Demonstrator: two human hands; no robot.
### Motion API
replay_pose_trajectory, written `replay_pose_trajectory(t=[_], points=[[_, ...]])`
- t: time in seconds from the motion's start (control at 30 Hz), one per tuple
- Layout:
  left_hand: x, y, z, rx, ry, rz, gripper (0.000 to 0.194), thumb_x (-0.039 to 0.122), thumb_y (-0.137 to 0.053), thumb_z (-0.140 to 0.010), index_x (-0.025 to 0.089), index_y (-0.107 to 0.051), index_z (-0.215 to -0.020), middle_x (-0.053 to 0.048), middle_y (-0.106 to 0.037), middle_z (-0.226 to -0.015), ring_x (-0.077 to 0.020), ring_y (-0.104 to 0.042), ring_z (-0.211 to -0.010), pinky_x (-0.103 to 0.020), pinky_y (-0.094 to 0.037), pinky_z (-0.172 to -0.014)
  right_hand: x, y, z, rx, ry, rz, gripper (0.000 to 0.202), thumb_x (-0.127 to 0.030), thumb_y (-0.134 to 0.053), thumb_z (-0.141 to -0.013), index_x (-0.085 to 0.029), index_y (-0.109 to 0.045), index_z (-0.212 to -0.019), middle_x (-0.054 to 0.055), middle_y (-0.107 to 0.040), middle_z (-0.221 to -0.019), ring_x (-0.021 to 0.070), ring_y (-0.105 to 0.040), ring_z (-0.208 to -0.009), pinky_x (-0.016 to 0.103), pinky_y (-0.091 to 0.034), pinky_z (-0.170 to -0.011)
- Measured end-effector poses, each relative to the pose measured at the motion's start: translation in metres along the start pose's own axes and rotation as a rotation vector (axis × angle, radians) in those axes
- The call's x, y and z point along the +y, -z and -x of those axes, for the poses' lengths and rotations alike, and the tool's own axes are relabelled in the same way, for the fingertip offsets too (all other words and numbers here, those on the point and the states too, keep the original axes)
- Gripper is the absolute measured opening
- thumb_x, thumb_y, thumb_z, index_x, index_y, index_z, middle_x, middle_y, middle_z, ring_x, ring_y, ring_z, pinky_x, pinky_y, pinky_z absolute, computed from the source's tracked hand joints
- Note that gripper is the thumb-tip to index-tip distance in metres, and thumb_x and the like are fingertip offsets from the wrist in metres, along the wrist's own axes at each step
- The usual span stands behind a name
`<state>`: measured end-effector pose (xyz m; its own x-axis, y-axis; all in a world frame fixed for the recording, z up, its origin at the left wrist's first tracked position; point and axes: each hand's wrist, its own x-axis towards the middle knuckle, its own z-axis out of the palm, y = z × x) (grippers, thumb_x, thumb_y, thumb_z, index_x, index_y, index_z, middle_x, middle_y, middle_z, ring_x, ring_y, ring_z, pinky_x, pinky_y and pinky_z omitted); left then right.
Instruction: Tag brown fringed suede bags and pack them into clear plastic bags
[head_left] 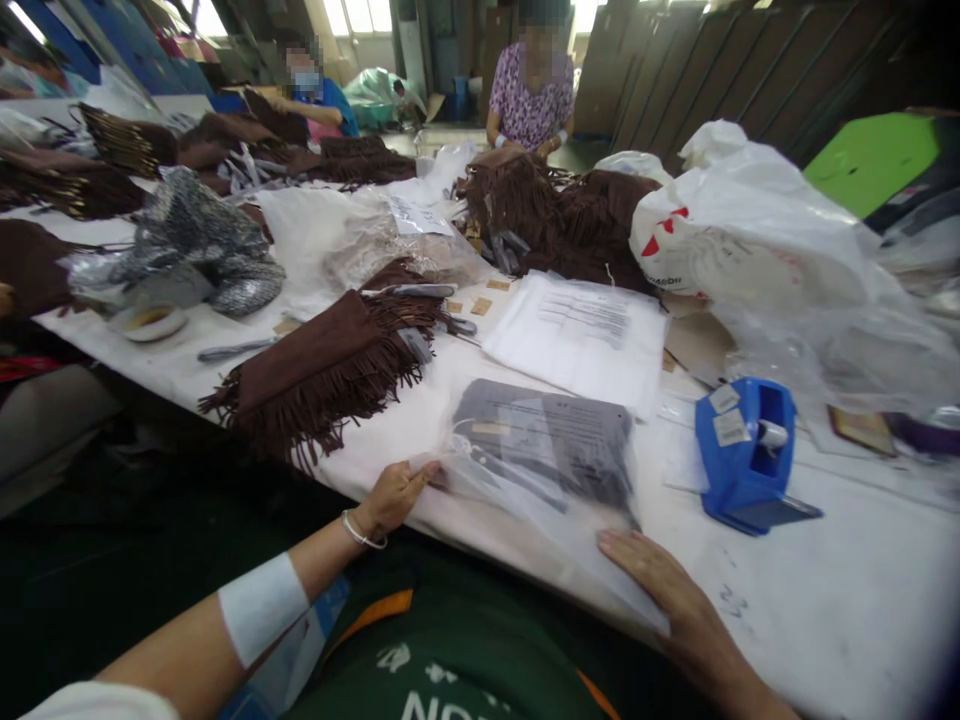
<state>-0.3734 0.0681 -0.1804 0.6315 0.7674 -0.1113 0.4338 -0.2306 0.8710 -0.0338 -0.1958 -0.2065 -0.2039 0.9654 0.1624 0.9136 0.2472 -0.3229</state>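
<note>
Clear plastic bag (529,505), seen in the head view, is laid flat on the worktop (832,610) at the near edge, with a dark grey folded item (589,435) enclosed. Its loose film is pinched near the left corner between the thumb and fingers of the left hand (397,497). By the right hand (652,575), held open with its fingers extended, the film's lower right edge is touched; whether anything is gripped under that palm cannot be told.

The bag is judged to be light, limp and slippery, easily creased or torn, while the folded item is probably soft but flat enough to be kept in shape. It is best held by the loose film at both corners, or supported from beneath with the contents.

One filled bag and one folded item are counted between the hands. Beyond them, one stack of printed bags (577,335), one blue tape dispenser (750,455), one fringed brown piece (315,365) lying apart, one shallow dish (148,320) and one crumpled silvery bag (202,240) are seen. The brown pieces heaped farther back (555,215) are too overlapped to be counted.
</note>
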Motion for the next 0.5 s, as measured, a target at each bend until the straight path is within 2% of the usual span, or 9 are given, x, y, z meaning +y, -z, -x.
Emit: replay_pose_trajectory(t=[0.07, 0.13, 0.2, 0.27, 0.33, 0.4, 0.5], points=[[0.006, 0.018, 0.002, -0.177, -0.049, -0.014, 0.046, 0.053, -0.042, -0.091, 0.016, -0.067, -0.104, -0.004, -0.066, -0.104, -0.0192, -0.060, -0.099, -0.027, -0.045, -0.095, -0.007, 0.001, 0.009, -0.048, -0.058, -0.031, 0.055, -0.029, -0.044, -0.091, -0.027, -0.028, -0.144, 0.004, -0.042, -0.144, 0.0221, -0.036, -0.134, 0.048, -0.031, -0.113], [0.017, 0.037, 0.007, -0.360, -0.096, -0.055, 0.048, 0.056, -0.045, -0.090, 0.019, -0.065, -0.111, -0.004, -0.064, -0.112, -0.0199, -0.058, -0.106, -0.027, -0.042, -0.098, -0.019, 0.003, 0.020, -0.048, -0.154, -0.088, 0.062, -0.047, -0.044, -0.089, -0.025, -0.027, -0.145, 0.005, -0.039, -0.146, 0.0259, -0.033, -0.136, 0.050, -0.034, -0.111], [0.030, 0.045, 0.014, -0.430, -0.147, -0.112, 0.051, 0.060, -0.043, -0.089, 0.021, -0.063, -0.116, -0.005, -0.061, -0.119, -0.0209, -0.054, -0.112, -0.029, -0.040, -0.101, -0.033, 0.003, 0.026, 0.031, -0.253, -0.147, 0.070, -0.058, -0.040, -0.087, -0.022, -0.025, -0.145, 0.007, -0.037, -0.147, 0.0273, -0.033, -0.136, 0.048, -0.040, -0.106], [0.042, 0.038, 0.018, -0.397, -0.237, -0.197, 0.055, 0.062, -0.045, -0.087, 0.022, -0.058, -0.123, -0.007, -0.056, -0.126, -0.0224, -0.049, -0.119, -0.032, -0.037, -0.106, -0.045, -0.002, 0.025, 0.129, -0.332, -0.135, 0.070, -0.056, -0.043, -0.087, -0.021, -0.025, -0.145, 0.007, -0.035, -0.148, 0.0262, -0.034, -0.136, 0.046, -0.041, -0.106], [0.047, 0.019, 0.015, -0.390, -0.348, -0.338, 0.062, 0.060, -0.056, -0.082, 0.023, -0.050, -0.132, -0.008, -0.047, -0.137, -0.0246, -0.040, -0.129, -0.037, -0.030, -0.112, -0.050, -0.011, 0.017, 0.199, -0.363, -0.043, 0.066, -0.046, -0.051, -0.087, -0.022, -0.028, -0.144, 0.007, -0.035, -0.148, 0.0254, -0.035, -0.135, 0.046, -0.039, -0.108], [0.044, -0.001, 0.005, -0.436, -0.446, -0.486, 0.071, 0.055, -0.064, -0.079, 0.024, -0.041, -0.138, -0.008, -0.036, -0.145, -0.0261, -0.029, -0.136, -0.041, -0.022, -0.116, -0.049, -0.022, 0.005, 0.248, -0.335, 0.053, 0.057, -0.040, -0.053, -0.087, -0.024, -0.037, -0.140, 0.006, -0.040, -0.145, 0.0253, -0.039, -0.133, 0.047, -0.039, -0.107], [0.033, -0.013, -0.019, -0.467, -0.525, -0.623, 0.058, 0.042, -0.058, -0.088, 0.024, -0.038, -0.140, -0.007, -0.031, -0.148, -0.0246, -0.023, -0.139, -0.043, -0.018, -0.117, -0.045, -0.034, -0.010, 0.300, -0.301, 0.107, 0.039, -0.036, -0.050, -0.090, -0.027, -0.051, -0.128, 0.004, -0.051, -0.136, 0.0243, -0.046, -0.127, 0.047, -0.042, -0.103]])
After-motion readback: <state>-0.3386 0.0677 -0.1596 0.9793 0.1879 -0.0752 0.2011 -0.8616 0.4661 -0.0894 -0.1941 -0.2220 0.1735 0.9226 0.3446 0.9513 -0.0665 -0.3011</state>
